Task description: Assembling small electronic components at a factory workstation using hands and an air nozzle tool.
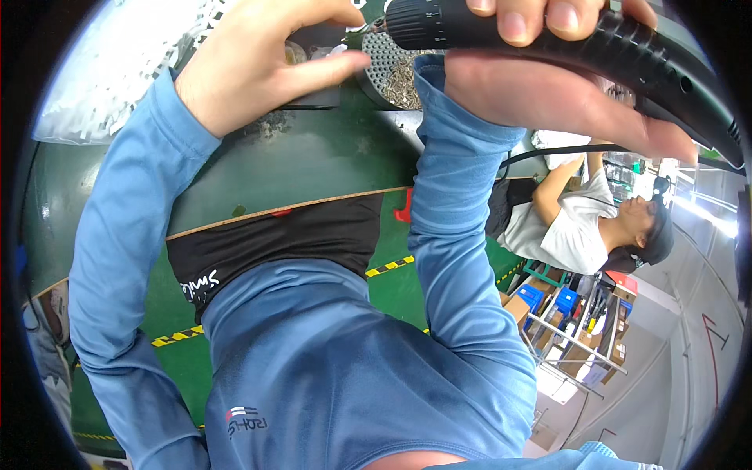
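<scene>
Green workbench (pixel 313 160) spreads far ahead, right hand (pixel 548 86) wrapped tight around the black electric screwdriver (pixel 564 35) at far right, left hand (pixel 258 59) pinching a small dark part (pixel 317 55) beside the perforated screw tray (pixel 388 66).

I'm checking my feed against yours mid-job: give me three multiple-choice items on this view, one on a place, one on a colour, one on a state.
1. Where is the round perforated tray of screws?
A. on the green bench top, below the tool tip
B. on the floor by the striped tape
C. on the shelf rack

2. What colour are the sleeves of the person working?
A. white
B. blue
C. black

3. What is the right hand doing?
A. lying flat and empty
B. gripping the black power screwdriver
C. holding a blue bin

Answers:
1 A: the tray rests on the bench by the tool's nose.
2 B: both forearms are blue.
3 B: fingers wrap the tool's body, while the left hand holds a small dark part.
</scene>
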Motion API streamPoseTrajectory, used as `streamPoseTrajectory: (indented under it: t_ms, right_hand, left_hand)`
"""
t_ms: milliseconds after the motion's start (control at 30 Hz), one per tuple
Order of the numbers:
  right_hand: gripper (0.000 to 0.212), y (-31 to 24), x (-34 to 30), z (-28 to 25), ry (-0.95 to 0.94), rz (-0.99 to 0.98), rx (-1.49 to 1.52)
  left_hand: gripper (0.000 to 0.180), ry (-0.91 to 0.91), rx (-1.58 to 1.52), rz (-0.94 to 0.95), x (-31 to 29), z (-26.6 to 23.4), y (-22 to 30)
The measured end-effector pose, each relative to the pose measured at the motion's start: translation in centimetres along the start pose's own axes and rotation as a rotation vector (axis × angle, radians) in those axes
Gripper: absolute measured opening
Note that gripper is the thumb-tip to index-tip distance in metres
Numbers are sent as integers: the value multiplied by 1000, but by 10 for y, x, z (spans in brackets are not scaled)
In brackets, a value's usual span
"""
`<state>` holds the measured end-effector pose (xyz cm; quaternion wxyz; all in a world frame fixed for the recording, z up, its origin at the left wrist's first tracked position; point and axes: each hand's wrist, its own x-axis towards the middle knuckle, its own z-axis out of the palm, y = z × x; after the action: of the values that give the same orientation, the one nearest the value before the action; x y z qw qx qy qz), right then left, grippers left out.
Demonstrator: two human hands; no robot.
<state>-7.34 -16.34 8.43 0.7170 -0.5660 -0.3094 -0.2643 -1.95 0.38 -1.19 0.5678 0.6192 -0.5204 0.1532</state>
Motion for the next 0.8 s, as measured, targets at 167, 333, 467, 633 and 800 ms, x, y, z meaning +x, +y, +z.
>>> streamPoseTrajectory:
  t_ms: [167, 333, 467, 633, 800]
  right_hand:
    - [105, 42, 1, -34, -278, -47, 445]
    - [110, 28, 7, -24, -395, 71, 380]
    - [111, 30, -3, -12, -211, 167, 305]
    - [111, 22, -3, 0, -85, 162, 265]
    - [110, 32, -7, 1, -75, 177, 252]
  left_hand:
    - [34, -229, 59, -78, 1, -10, -5]
    - [30, -244, 72, -58, -1, -6, -11]
    - [30, -313, 73, -137, -3, -7, -12]
    - [30, -292, 67, -85, 0, -3, -14]
    - [30, -294, 104, -110, -6, -9, -15]
